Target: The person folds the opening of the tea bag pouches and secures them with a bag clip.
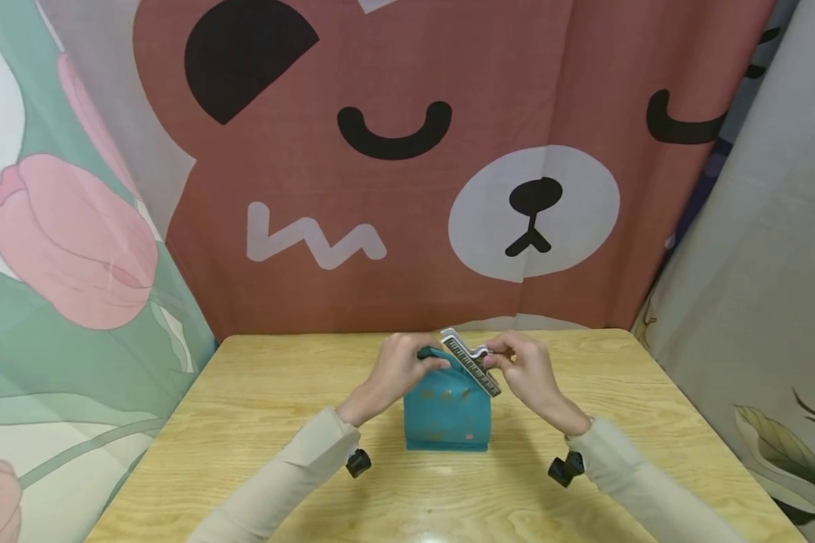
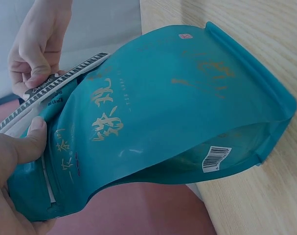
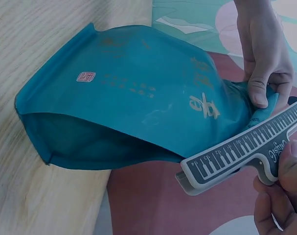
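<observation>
A teal foil pouch (image 1: 447,415) with gold lettering stands on the wooden table, its top folded over. My left hand (image 1: 406,367) pinches the folded top between thumb and fingers at its left side. In my right hand (image 1: 528,371), thumb and fingers pinch the handle of a long clip (image 1: 472,366) with a piano-key pattern. The clip slants down across the pouch's upper right corner. From the right wrist view, the near end of the clip (image 3: 236,149) shows its two jaws slightly apart; whether they grip the pouch I cannot tell.
The wooden table (image 1: 258,422) extends around the pouch on all sides. Behind it hangs a brown curtain (image 1: 407,294) with a bear face. Floral cloths hang at the left (image 1: 75,241) and right (image 1: 754,302). Small black cameras sit on both wrists.
</observation>
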`<move>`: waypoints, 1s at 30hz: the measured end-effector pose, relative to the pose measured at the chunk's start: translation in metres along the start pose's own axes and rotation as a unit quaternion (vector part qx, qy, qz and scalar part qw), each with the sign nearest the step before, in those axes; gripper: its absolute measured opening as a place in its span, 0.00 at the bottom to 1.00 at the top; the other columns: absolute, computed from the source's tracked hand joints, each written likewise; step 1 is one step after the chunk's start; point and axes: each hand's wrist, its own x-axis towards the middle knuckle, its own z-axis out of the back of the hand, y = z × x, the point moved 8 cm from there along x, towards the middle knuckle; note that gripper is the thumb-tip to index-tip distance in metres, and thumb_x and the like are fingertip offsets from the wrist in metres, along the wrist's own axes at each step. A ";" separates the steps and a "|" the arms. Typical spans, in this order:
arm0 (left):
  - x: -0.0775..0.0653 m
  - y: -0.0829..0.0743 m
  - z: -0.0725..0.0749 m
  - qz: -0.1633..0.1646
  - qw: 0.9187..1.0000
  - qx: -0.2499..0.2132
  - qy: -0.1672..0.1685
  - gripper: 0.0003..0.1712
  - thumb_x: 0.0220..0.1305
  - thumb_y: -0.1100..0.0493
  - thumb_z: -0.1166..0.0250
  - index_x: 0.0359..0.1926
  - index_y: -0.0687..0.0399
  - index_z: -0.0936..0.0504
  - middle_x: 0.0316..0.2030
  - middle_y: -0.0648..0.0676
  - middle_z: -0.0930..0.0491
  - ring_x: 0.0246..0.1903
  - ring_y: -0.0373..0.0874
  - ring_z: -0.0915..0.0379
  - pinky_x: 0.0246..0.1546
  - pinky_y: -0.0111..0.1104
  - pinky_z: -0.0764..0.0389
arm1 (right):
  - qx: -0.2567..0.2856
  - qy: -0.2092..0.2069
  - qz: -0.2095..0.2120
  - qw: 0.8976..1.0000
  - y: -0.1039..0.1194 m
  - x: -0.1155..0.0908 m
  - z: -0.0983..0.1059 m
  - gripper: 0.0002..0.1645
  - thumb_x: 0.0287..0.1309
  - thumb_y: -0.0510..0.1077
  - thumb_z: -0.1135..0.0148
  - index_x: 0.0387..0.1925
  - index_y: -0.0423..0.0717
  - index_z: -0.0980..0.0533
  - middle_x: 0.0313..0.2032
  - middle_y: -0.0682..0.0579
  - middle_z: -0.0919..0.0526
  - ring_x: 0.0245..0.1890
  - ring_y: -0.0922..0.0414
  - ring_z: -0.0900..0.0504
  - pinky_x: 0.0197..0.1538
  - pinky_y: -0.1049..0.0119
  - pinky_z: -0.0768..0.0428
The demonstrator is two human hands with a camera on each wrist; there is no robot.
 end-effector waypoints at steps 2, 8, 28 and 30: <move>0.001 -0.001 0.000 -0.002 1.000 0.003 0.001 0.08 0.53 0.56 0.23 0.33 0.52 0.11 0.29 0.46 0.14 0.23 0.33 0.27 0.27 0.28 0.27 | -0.001 0.002 0.001 1.000 0.001 0.001 0.000 0.12 0.39 0.29 0.24 0.28 0.41 0.17 0.27 0.51 0.15 0.23 0.61 0.20 0.26 0.77 0.28; 0.001 -0.002 0.001 0.003 1.000 0.005 0.012 0.09 0.54 0.55 0.23 0.35 0.52 0.11 0.29 0.44 0.16 0.22 0.34 0.34 0.24 0.28 0.33 | 0.004 0.028 -0.019 0.999 0.001 0.004 -0.003 0.11 0.45 0.30 0.25 0.33 0.41 0.15 0.29 0.54 0.17 0.23 0.61 0.21 0.23 0.70 0.29; -0.006 0.006 -0.001 0.032 0.996 -0.074 0.022 0.30 0.58 0.60 0.27 0.54 0.54 0.36 0.40 0.53 0.14 0.36 0.41 0.16 0.34 0.30 0.19 | -0.029 -0.003 0.051 0.998 0.020 0.004 -0.004 0.09 0.44 0.26 0.25 0.27 0.40 0.16 0.25 0.54 0.20 0.19 0.64 0.27 0.20 0.74 0.32; -0.005 0.005 -0.001 0.030 0.997 -0.069 0.021 0.30 0.58 0.60 0.27 0.54 0.54 0.36 0.39 0.53 0.14 0.33 0.41 0.17 0.32 0.30 0.20 | -0.031 -0.001 0.054 0.998 0.021 0.004 -0.004 0.09 0.44 0.26 0.26 0.27 0.40 0.16 0.25 0.54 0.20 0.19 0.64 0.27 0.20 0.73 0.31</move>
